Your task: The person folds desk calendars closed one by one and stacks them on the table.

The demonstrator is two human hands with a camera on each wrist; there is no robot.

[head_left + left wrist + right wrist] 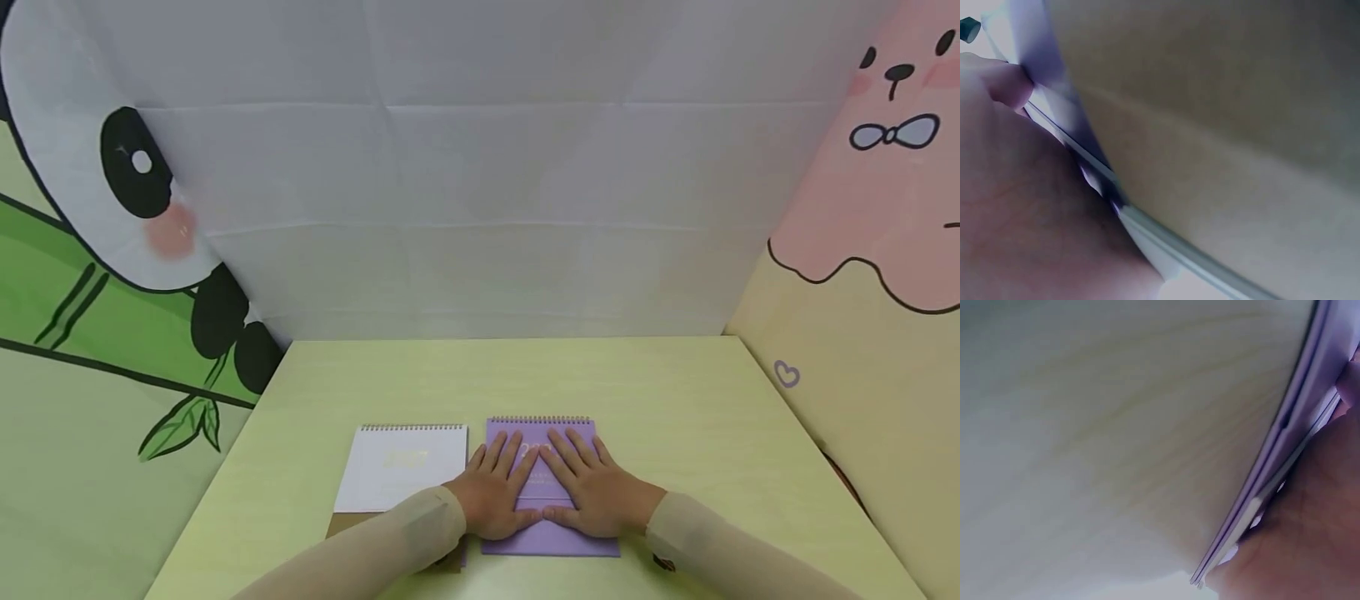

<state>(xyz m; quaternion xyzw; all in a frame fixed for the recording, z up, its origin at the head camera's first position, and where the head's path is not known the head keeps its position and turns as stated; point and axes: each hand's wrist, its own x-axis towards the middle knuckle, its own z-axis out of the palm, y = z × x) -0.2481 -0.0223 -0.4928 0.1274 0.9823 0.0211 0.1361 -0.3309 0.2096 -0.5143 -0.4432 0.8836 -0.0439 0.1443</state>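
Note:
A purple spiral-bound desk calendar (551,544) lies flat with its wire binding on the far side and pale print on its cover. My left hand (497,492) rests on its left half, fingers straight and spread. Mirroring it, my right hand (598,493) lies on the right half, also with straight spread fingers. The index fingertips and thumbs of both hands come close together over the cover. Seen from the right wrist, the palm (1316,506) is against the calendar's layered edge (1266,456). The left wrist view has the palm (1035,200) beside a brown surface (1210,87).
Left of the purple calendar lies a white spiral-bound calendar (401,471) with gold print and a brown board (348,522) at its near end, partly covered by the left sleeve (420,521). The pale wooden table (675,400) meets a white back wall (510,275) and printed side walls.

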